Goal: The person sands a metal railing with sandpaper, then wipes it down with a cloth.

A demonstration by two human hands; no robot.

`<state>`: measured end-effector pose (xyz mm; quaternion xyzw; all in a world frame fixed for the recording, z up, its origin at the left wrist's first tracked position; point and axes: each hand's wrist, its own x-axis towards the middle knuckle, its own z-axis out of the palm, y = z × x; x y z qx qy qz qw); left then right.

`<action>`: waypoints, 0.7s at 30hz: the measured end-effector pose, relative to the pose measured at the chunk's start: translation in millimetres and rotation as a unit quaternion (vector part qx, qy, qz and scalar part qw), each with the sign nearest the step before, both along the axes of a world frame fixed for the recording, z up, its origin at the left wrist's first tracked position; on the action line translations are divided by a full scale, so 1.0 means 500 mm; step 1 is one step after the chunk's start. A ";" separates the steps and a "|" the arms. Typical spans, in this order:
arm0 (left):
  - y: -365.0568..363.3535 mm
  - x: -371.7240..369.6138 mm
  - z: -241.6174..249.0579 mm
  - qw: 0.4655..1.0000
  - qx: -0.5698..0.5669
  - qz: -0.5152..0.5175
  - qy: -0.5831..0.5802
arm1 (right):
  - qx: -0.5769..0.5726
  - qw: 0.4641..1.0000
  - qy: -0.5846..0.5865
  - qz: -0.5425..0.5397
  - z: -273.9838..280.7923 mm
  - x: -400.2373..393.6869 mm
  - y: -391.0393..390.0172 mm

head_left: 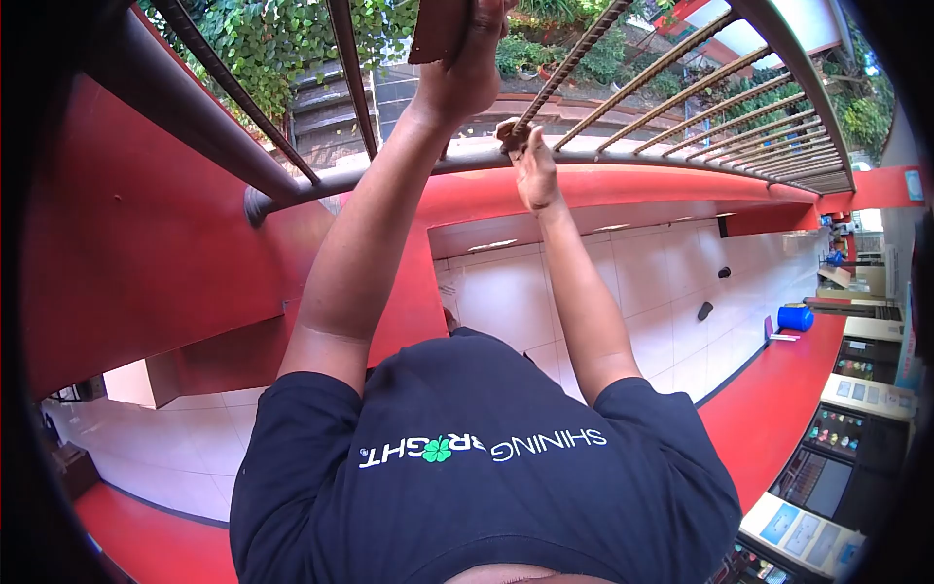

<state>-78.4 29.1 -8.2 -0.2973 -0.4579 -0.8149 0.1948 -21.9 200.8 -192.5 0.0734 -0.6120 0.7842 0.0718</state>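
Note:
My left hand (pixel 474 73) is raised at the top edge, partly cut off by the frame. It grips a dark brown flat piece (pixel 440 34) with a ragged lower edge; its exact kind I cannot make out. Lower and to the right, my right hand (pixel 537 173) is at the foot of a twisted metal bar (pixel 567 76). Its thumb points up, and its fingers close on a small brown folded piece (pixel 510 131) pressed against that bar, just above the bottom rail (pixel 477 159) of the railing.
A red ledge (pixel 623 185) runs under the railing. Beyond the bars are green plants (pixel 233 58) and steps (pixel 326 112). Below lies a pale tiled floor (pixel 662 292) with dark shoes (pixel 705 310). A blue container (pixel 795 317) stands at the right by a red strip.

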 end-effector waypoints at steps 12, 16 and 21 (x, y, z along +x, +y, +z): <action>0.010 -0.050 -0.051 0.999 0.021 -0.037 0.032 | -0.018 0.999 0.036 0.033 0.058 0.000 0.004; 0.013 -0.038 -0.044 0.999 0.029 -0.034 0.019 | -0.047 0.988 0.139 0.039 0.246 -0.004 -0.003; 0.011 -0.038 -0.046 0.999 0.024 -0.030 0.012 | -0.053 0.998 -0.021 -0.013 -0.030 0.002 -0.002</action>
